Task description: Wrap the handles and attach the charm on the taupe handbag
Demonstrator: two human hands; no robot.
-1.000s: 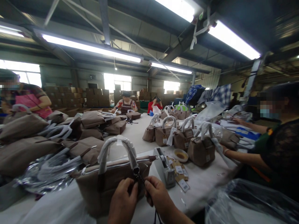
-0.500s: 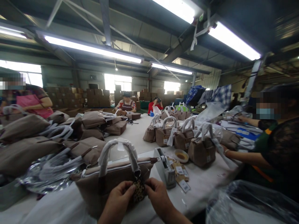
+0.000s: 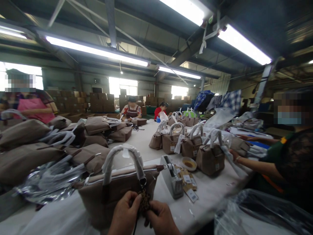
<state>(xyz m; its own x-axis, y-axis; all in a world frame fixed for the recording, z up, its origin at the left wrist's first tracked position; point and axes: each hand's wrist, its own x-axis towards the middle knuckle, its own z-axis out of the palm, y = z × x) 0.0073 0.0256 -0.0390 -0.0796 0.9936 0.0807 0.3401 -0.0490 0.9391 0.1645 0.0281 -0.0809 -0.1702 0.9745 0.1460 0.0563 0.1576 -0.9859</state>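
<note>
A taupe handbag (image 3: 114,195) with white-wrapped handles stands upright in front of me at the table's near side. From a ring at the base of its handle hangs a leopard-patterned charm (image 3: 144,199). My left hand (image 3: 127,209) pinches the charm's left side, thumb against fingers. On the charm's lower right, my right hand (image 3: 160,215) has its fingers closed. A thin dark cord (image 3: 135,225) hangs below, between the hands. Just right of the bag is a grey tape dispenser (image 3: 173,179).
Taupe bags (image 3: 31,160) are piled at left; more bags (image 3: 210,160) stand in a row at right. Tags (image 3: 192,194) and a small dish (image 3: 188,164) lie beyond the dispenser. Clear plastic (image 3: 259,212) is at lower right. A person's hand (image 3: 235,156) touches the right-hand bags.
My right hand has moved down and left, under the charm. A dark cord now shows below it. The person at right has shifted an arm, and the person at left is more upright.
</note>
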